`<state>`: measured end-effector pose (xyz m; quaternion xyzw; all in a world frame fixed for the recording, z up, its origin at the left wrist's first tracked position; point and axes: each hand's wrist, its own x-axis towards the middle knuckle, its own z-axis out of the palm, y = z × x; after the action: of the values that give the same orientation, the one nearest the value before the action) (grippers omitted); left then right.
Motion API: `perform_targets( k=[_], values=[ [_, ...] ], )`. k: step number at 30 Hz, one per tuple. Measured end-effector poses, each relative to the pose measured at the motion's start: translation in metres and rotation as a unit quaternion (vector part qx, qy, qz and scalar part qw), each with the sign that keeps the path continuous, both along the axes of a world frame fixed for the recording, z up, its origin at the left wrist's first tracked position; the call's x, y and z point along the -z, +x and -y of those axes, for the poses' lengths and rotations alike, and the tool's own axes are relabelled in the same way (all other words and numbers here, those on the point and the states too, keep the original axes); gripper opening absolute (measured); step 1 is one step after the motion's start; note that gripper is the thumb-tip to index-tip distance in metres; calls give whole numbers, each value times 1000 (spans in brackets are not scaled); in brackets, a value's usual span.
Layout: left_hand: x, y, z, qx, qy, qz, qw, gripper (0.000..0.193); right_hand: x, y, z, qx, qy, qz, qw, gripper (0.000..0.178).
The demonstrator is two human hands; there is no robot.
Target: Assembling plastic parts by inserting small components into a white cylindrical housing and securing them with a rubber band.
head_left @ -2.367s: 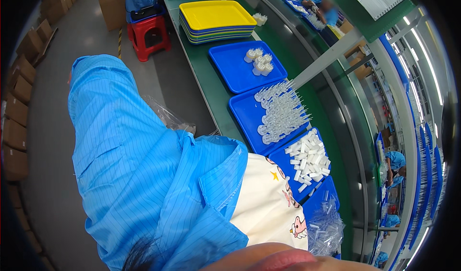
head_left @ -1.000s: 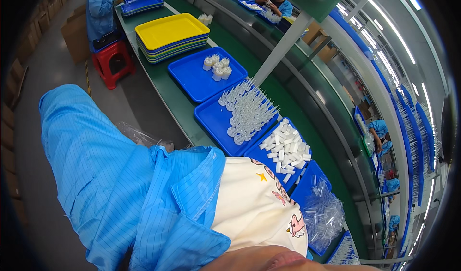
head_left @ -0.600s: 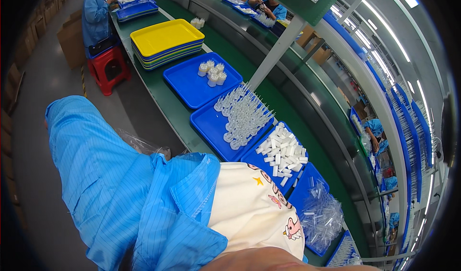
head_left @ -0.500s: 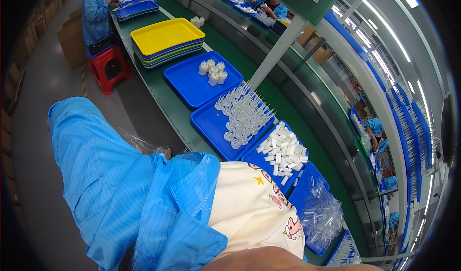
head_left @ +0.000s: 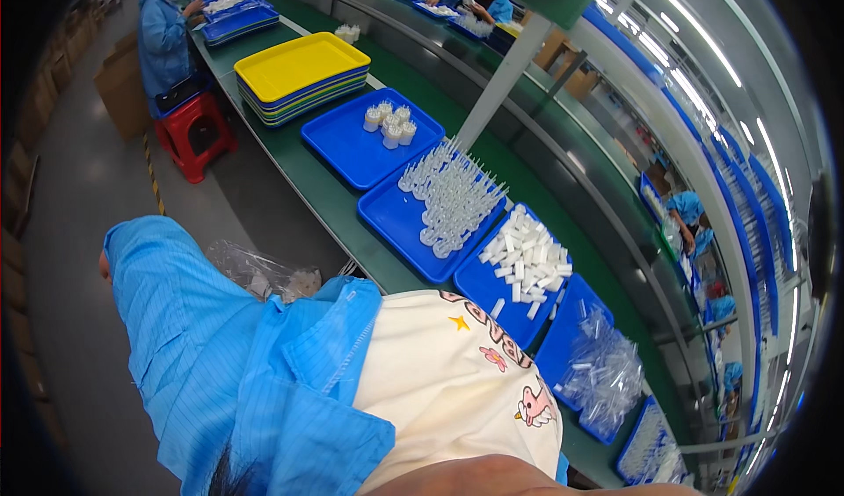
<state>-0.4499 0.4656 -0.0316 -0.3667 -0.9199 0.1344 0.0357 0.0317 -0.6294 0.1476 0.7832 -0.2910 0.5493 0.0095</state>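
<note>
Green bench [head_left: 325, 188] — blue trays [head_left: 334, 140], yellow-topped stack [head_left: 303, 67]

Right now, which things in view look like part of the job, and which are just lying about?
Likely part of the work:
clear spiked parts
white block-like pieces
clear tube-like pieces
white cup-like pieces
blue trays bearing them

Likely just lying about:
clear plastic bag
red stool
cardboard box
perhaps the tray stack topped in yellow

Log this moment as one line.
left grip: mostly hidden behind blue sleeve | right grip: out of view | green bench: white pieces and clear tubes in blue trays | yellow tray: tops stack
</note>
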Motion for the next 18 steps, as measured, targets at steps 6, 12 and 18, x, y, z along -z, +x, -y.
perform_targets(
  k=[6,12,18],
  values=[
    [-8,-48,-22,20,-19,-41,999,24,24,-30,18,24,16,-26,999,28],
    [-32,-81,-51,41,-31,-85,995,24,56,-54,31,51,38,-53,997,29],
    [-126,122,58,-41,685,668,287,16,70,-194,93,166,28,-110,980,31]
  ],
)
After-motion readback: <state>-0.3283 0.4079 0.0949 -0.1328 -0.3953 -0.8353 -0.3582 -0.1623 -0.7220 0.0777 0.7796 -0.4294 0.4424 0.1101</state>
